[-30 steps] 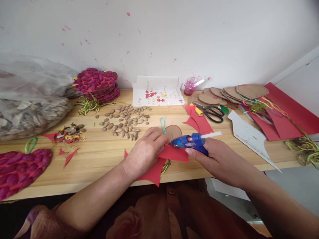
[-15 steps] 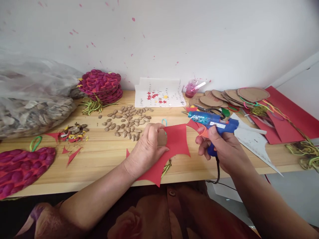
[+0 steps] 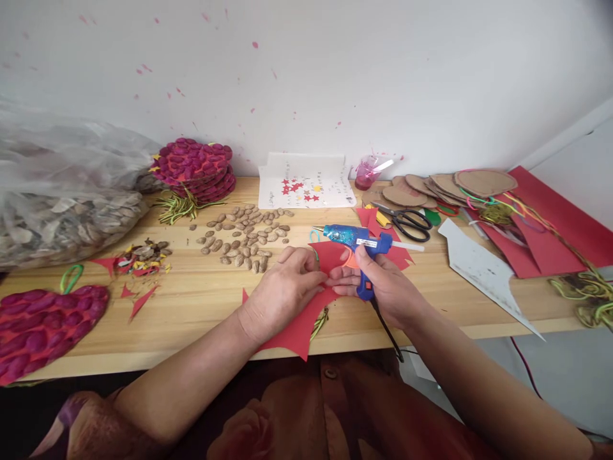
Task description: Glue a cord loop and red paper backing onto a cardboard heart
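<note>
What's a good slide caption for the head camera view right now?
The right hand holds a blue glue gun while the left hand touches red paper on a wooden table.

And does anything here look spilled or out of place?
Yes: pink splatters mark the white wall, perhaps paint from the stained cup below. Also, the tip of the jagged white sheet pokes past the front edge of the table, so it looks askew.

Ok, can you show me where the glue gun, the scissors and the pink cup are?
Glue gun (image 3: 353,237): head view, on its blue body.
Scissors (image 3: 394,215): head view, where the handles begin.
Pink cup (image 3: 365,183): head view, on its lower side.
</note>
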`<state>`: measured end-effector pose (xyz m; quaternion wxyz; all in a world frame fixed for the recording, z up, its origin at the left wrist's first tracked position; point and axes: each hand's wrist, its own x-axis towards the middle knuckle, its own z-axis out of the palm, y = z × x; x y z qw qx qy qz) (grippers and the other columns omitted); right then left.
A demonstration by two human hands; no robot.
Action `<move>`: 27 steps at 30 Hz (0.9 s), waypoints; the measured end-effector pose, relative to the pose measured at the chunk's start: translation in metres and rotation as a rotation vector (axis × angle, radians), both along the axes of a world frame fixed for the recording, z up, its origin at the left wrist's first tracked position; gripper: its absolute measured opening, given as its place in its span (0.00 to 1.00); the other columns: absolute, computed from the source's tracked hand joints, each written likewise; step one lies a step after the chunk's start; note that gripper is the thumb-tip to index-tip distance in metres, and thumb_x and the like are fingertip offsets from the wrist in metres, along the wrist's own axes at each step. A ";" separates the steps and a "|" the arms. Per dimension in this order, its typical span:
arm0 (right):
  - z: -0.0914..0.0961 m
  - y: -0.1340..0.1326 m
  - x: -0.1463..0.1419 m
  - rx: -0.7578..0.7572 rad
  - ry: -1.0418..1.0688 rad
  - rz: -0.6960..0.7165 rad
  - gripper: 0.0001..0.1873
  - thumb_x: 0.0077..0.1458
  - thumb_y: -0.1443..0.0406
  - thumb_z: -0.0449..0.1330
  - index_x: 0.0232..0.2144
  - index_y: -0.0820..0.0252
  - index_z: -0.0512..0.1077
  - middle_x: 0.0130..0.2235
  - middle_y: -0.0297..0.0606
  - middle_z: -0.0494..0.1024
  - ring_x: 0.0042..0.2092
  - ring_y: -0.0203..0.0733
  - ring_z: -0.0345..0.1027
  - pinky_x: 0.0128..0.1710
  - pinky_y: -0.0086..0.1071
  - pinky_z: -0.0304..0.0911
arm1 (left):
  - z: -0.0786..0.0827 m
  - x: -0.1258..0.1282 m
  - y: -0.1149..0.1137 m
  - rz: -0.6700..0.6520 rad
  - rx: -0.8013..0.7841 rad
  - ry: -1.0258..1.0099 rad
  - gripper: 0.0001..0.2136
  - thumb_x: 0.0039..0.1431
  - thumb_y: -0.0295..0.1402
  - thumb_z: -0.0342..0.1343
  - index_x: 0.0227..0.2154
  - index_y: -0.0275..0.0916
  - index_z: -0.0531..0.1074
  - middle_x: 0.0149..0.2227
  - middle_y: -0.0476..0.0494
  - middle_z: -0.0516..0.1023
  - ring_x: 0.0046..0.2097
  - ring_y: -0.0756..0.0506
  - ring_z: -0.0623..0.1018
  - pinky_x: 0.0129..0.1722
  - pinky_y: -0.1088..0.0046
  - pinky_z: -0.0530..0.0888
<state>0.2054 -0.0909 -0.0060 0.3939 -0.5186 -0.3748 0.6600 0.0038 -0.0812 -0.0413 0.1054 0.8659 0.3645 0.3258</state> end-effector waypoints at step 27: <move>-0.009 0.052 -0.013 0.132 -0.004 -0.053 0.19 0.49 0.47 0.68 0.32 0.53 0.72 0.38 0.35 0.79 0.43 0.44 0.78 0.36 0.33 0.75 | 0.008 -0.007 0.003 -0.135 0.030 0.216 0.10 0.68 0.32 0.51 0.41 0.43 0.79 0.47 0.45 0.78 0.53 0.41 0.69 0.51 0.63 0.74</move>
